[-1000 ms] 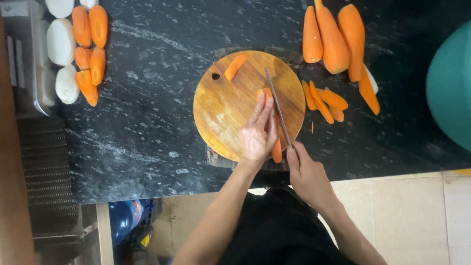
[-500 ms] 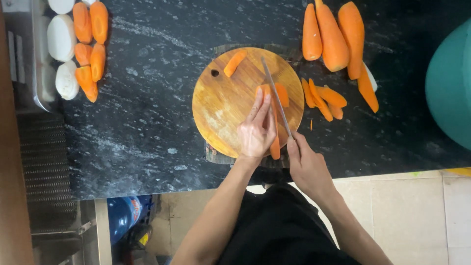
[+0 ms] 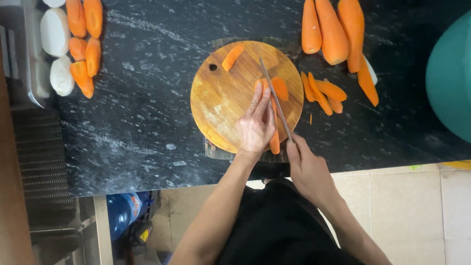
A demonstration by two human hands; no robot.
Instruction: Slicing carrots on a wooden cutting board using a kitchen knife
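A round wooden cutting board (image 3: 221, 103) lies on a dark speckled counter. My left hand (image 3: 255, 125) presses flat on a long carrot (image 3: 274, 142) lying along the board. My right hand (image 3: 306, 169) grips a knife (image 3: 274, 98) whose blade runs lengthwise along the carrot, just right of my left fingers. A split-off carrot piece (image 3: 280, 88) lies right of the blade. Another short carrot piece (image 3: 233, 57) rests near the board's far edge.
Whole carrots (image 3: 333, 32) and cut carrot strips (image 3: 321, 93) lie right of the board. A metal tray (image 3: 29, 88) at the left holds white radish pieces (image 3: 54, 32) beside carrots (image 3: 83, 44). A teal round container (image 3: 449, 73) stands at the right edge.
The knife blade has moved a little farther along the carrot, and a split piece now lies apart to the right of it. My left hand stays pressed on the carrot.
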